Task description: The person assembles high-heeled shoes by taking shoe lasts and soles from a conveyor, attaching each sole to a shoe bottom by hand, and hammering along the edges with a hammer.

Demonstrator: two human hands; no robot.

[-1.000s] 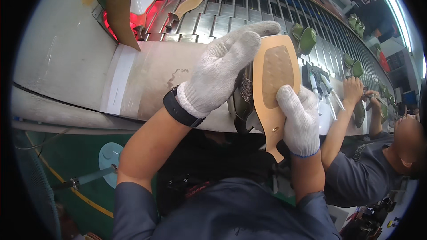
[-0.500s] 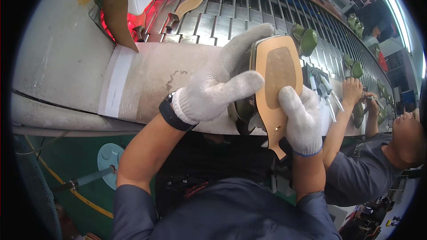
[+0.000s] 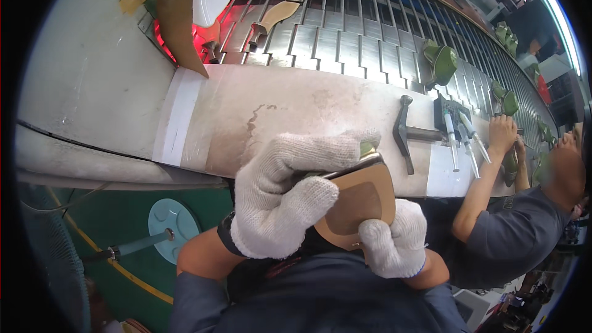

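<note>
A shoe [image 3: 372, 188] is turned with its tan outsole toward me, close to my body. The sole carries a darker brown panel, and a shiny edge shows at the toe. My left hand [image 3: 280, 194], in a white knit glove, closes around one side, thumb by the sole and fingers over the toe end. Gloved too, my right hand [image 3: 394, 240] grips the other side with its thumb pressed on the sole. The heel end is hidden behind my hands. Beyond them on the worktop lies a hammer [image 3: 403, 132].
Several syringes [image 3: 453, 142] stand in a dark holder beside white paper [image 3: 441, 176]. Past the worktop [image 3: 308, 98] runs a slatted metal conveyor [image 3: 345, 49] bearing green shoes [image 3: 441, 63]. A co-worker [image 3: 512, 222] works at the right. A white bottle [image 3: 213, 0] stands by red light.
Both hands have drawn the shoe down toward my body, and its sole is now tilted and foreshortened. The hammer, formerly hidden behind the shoe, has come into sight.
</note>
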